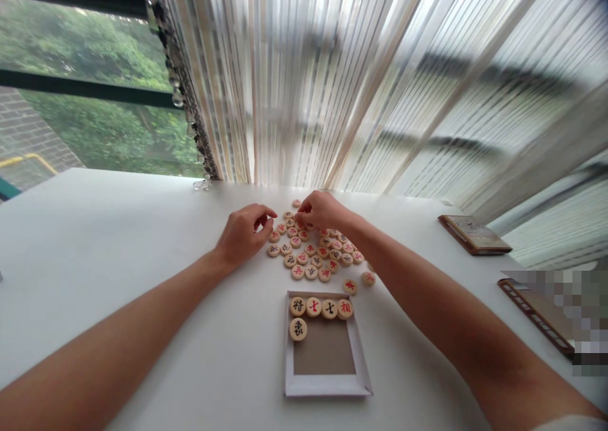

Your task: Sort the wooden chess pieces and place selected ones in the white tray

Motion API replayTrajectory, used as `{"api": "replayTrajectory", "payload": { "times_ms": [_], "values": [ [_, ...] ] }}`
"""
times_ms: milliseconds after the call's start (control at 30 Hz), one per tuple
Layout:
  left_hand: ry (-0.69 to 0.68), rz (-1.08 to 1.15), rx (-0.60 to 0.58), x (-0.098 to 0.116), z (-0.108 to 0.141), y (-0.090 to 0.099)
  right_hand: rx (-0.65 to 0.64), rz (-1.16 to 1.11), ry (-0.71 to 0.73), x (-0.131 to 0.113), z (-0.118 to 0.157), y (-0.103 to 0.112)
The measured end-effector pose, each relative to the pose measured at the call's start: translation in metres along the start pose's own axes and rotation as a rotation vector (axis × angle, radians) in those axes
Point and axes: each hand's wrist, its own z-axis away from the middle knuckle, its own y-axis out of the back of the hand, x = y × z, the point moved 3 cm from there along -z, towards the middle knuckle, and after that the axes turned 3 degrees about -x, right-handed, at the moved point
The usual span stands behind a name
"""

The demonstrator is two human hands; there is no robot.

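Many round wooden Chinese chess pieces [310,250] with red or black characters lie loosely spread over the white table. My right hand [325,210] reaches over the far part of the spread, fingers closed in a pinch at a Chinese chess piece [298,217]; the fingers partly cover it. At the spread's left edge hovers my left hand [244,231], thumb and index finger apart with nothing between them. Nearer me is a shallow open box [324,385] with white walls and a brown bottom. Several pieces form a row along its far wall, and one black-character piece [298,329] sits below the row's left end.
Two pieces [350,286] lie apart near the box's far right corner. To the right are a brown-edged book-like object [475,233] and another brown-framed item [534,314], partly blurred out. A string curtain [294,89] hangs behind the white table [180,348], beside a window.
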Motion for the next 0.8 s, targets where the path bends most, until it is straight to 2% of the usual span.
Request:
{"api": "replayTrajectory", "payload": {
  "times_ms": [200,400,500,633,800],
  "values": [
    [-0.018,0.011,-0.027,-0.001,0.001,-0.002,0.034,-0.034,-0.022,-0.005,-0.005,-0.001],
    [-0.023,0.026,-0.027,-0.002,0.001,-0.001,0.184,-0.244,-0.035,-0.003,0.010,0.008],
    [-0.024,0.044,-0.026,-0.002,0.001,-0.002,0.259,-0.456,-0.057,0.008,0.038,0.009],
    [-0.008,0.094,-0.017,-0.001,0.002,-0.002,0.299,-0.770,-0.120,0.020,0.095,-0.002],
    [0.075,0.210,0.010,0.009,0.003,0.001,0.336,-1.074,-0.196,0.015,0.154,-0.014]
  ]
}}
